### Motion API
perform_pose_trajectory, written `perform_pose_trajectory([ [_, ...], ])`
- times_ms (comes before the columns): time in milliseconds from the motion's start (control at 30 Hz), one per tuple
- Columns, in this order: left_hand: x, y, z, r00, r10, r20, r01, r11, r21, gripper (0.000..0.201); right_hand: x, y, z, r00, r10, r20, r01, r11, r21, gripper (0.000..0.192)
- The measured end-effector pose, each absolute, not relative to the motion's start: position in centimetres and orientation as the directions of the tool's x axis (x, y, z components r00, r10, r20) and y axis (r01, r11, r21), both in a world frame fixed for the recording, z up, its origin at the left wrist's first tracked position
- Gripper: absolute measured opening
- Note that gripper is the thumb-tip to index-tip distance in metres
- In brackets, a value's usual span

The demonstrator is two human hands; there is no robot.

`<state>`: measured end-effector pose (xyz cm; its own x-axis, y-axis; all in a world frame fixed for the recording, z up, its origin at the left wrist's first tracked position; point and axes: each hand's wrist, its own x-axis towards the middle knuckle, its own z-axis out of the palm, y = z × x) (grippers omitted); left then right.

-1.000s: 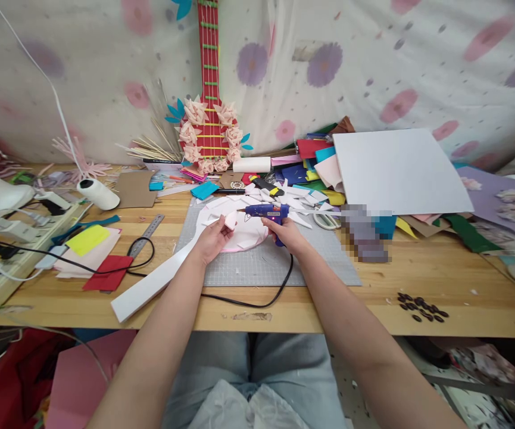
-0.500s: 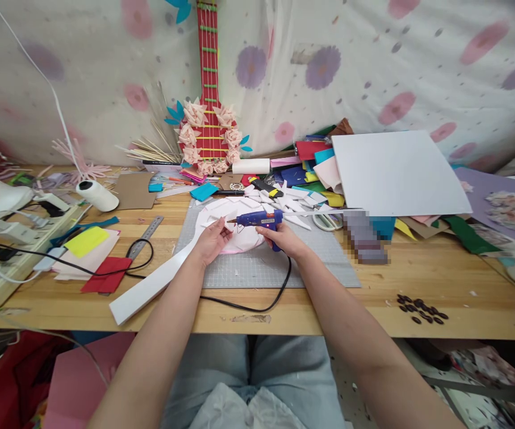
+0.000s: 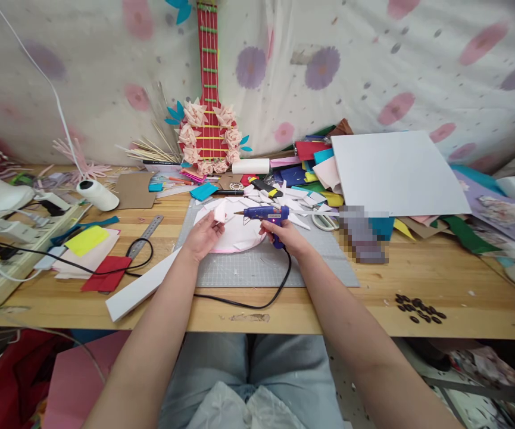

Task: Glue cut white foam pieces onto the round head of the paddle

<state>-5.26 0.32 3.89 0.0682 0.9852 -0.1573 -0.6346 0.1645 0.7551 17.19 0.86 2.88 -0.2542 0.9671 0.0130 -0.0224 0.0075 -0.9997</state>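
My right hand (image 3: 284, 234) is closed round the handle of a blue hot glue gun (image 3: 264, 213), its nozzle pointing left and a clear glue stick out of its back. Between the fingers of my left hand (image 3: 204, 235) is a small pale pink-white piece (image 3: 220, 211), a little left of the nozzle and apart from it. Behind and below both hands lies a round white board with a pink edge (image 3: 239, 238), on a grey cutting mat (image 3: 257, 271). A long white strip (image 3: 143, 286) slants out from under my left forearm.
A black cord (image 3: 239, 304) loops across the table's front. White scraps (image 3: 293, 199) and scissors (image 3: 324, 221) lie behind the mat. A red paper guitar with roses (image 3: 210, 131) stands at the back. To the right are a white panel (image 3: 400, 173) and dark oval beads (image 3: 420, 308).
My left hand has drawn left, taking the small piece away from the nozzle. The glue gun has shifted slightly right in my right hand.
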Motion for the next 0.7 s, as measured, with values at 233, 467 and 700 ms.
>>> perform_pose_trajectory([
  [233, -8.4, -0.1, 7.2, 0.092, 0.989, 0.120, -0.050, -0.116, 0.992, 0.036, 18.1, 2.0, 2.4, -0.050, 0.999, -0.005, -0.234, -0.016, -0.972, 0.043],
  [467, -10.3, -1.8, 4.9, 0.304, 0.936, 0.177, 0.401, -0.294, 0.868, 0.032, 18.4, 2.6, 1.7, 0.032, 0.999, -0.014, -0.260, -0.006, -0.966, 0.045],
  [700, -10.4, -1.7, 3.9, 0.402, 0.888, 0.222, 0.487, -0.413, 0.770, 0.030, 18.3, 2.5, 1.8, 0.029, 0.999, -0.029, -0.297, -0.020, -0.955, 0.046],
])
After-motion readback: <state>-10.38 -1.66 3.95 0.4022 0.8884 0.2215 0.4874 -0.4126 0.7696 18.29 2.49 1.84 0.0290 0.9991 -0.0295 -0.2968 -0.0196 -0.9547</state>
